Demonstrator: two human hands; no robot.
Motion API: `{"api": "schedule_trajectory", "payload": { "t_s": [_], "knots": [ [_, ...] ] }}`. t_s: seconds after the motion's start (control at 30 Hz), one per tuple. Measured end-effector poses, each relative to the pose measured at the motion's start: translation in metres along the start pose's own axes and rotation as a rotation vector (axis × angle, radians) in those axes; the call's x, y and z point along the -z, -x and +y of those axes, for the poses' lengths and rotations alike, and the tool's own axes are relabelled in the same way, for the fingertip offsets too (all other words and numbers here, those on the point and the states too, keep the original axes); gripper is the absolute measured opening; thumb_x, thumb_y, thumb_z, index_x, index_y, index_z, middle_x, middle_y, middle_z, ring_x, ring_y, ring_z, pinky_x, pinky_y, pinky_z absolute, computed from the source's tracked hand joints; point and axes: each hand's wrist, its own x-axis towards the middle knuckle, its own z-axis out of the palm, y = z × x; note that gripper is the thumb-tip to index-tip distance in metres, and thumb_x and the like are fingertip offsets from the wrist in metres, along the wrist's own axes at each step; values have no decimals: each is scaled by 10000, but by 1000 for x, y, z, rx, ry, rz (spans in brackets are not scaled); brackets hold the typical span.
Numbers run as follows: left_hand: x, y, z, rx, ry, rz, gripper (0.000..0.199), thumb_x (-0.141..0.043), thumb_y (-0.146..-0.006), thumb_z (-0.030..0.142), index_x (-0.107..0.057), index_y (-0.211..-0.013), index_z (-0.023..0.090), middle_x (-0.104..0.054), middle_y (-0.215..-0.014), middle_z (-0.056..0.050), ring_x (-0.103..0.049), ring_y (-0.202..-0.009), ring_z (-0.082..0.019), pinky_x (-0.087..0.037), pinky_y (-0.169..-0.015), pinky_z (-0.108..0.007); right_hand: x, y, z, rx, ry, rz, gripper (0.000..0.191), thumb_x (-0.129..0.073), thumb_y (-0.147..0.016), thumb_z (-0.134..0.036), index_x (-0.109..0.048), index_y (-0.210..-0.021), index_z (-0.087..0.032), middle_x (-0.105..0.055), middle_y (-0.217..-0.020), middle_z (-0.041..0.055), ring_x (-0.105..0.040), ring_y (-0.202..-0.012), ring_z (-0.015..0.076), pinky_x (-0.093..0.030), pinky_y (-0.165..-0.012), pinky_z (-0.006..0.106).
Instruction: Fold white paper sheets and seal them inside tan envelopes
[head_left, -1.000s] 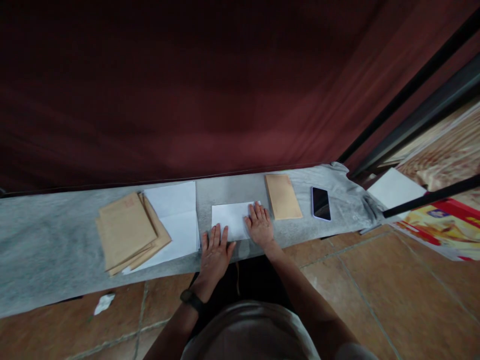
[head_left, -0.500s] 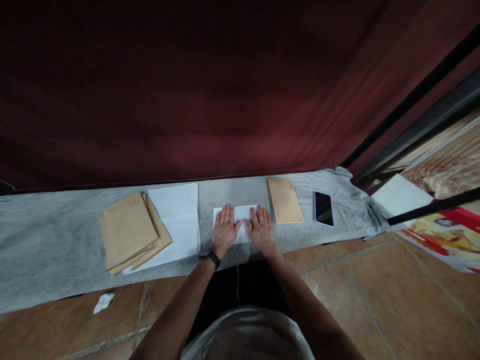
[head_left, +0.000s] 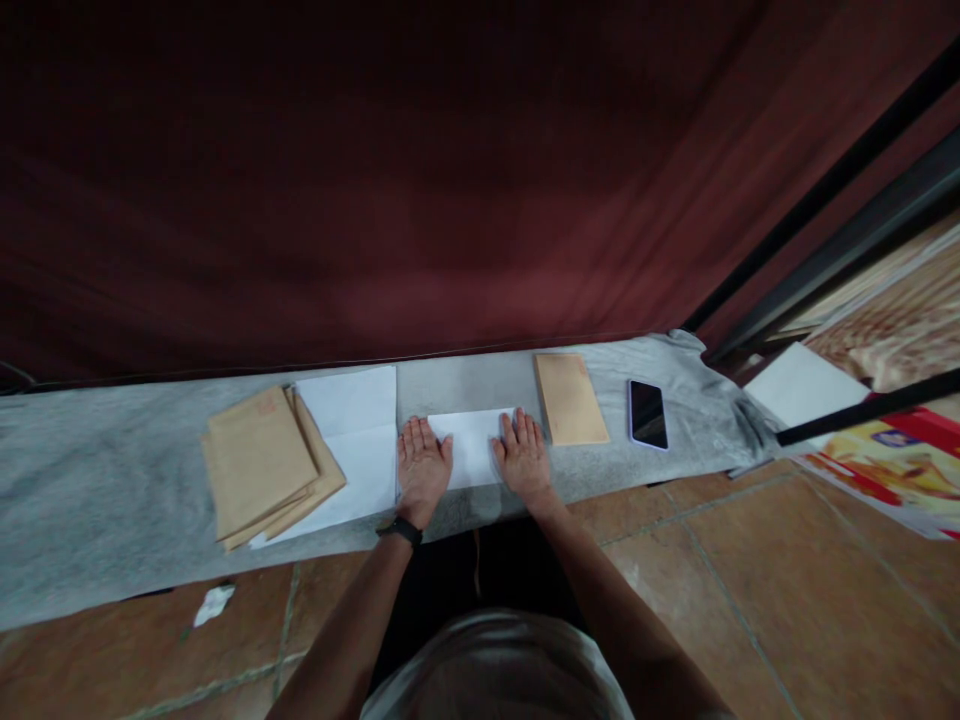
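Note:
A folded white sheet of paper (head_left: 474,450) lies flat in front of me on the grey cloth. My left hand (head_left: 424,465), with a black band on its wrist, rests palm down at the sheet's left edge, fingers stretched out. At the right end of the sheet my right hand (head_left: 523,460) lies flat, fingers spread, covering that edge. Neither hand grips anything. Just right of my right hand is a brown envelope (head_left: 572,400). Left of my left hand are larger white sheets (head_left: 360,400), partly under a stack of brown envelopes (head_left: 259,455).
A phone (head_left: 647,415) lies on the grey cloth (head_left: 97,480) at the right. Behind the narrow surface hangs a dark red curtain (head_left: 450,220). Black metal bars (head_left: 817,195) and a colourful printed box (head_left: 892,465) stand at the right. A white scrap (head_left: 214,604) is on the tiled floor.
My left hand has slid left along the folded sheet to its left edge, uncovering more of the paper. My right hand has stayed in place.

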Motion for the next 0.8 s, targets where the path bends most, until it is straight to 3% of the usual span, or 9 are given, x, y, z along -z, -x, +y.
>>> {"api": "schedule_trajectory", "payload": {
  "t_s": [0.1,0.2,0.3,0.6,0.8],
  "knots": [
    [5,14,13,-70,25,2,673,-324,-1027,408,-313,-1528,-41,-329,-1592,-280,-257,-1520,-355,-274,-1217,-555,-2,1,0,3,-16,2,573,-443,-1040,-404,-407,-1533,-113,-343,-1600,234,-366,-1459,345,-320,-1159,531],
    [6,32,31,-244,54,-92,666,-368,-1020,404,-308,-1543,-4,-317,-1610,-241,-245,-1529,-317,-274,-1233,-510,-3,1,1,-1,-32,5,569,-421,-1047,-402,-395,-1539,-116,-334,-1606,230,-354,-1465,342,-315,-1158,547],
    [3,45,41,-288,51,-143,665,-359,-1023,428,-341,-1522,-12,-341,-1594,-252,-268,-1521,-317,-306,-1219,-510,-4,1,1,4,-43,4,574,-414,-1047,-402,-391,-1540,-109,-331,-1606,234,-352,-1465,344,-315,-1156,551],
    [11,59,13,-212,37,-62,687,-369,-1021,461,-365,-1503,-29,-369,-1569,-282,-287,-1511,-339,-303,-1212,-532,-3,0,1,7,-12,14,560,-424,-1044,-394,-436,-1510,-83,-369,-1584,245,-369,-1457,343,-321,-1159,527],
    [9,64,11,-202,27,-53,688,-386,-1015,455,-342,-1525,-4,-345,-1582,-276,-284,-1511,-349,-318,-1199,-557,2,0,-7,-18,-49,4,553,-412,-1042,-368,-421,-1518,-88,-406,-1566,231,-394,-1444,340,-330,-1150,551]
  ]
}}
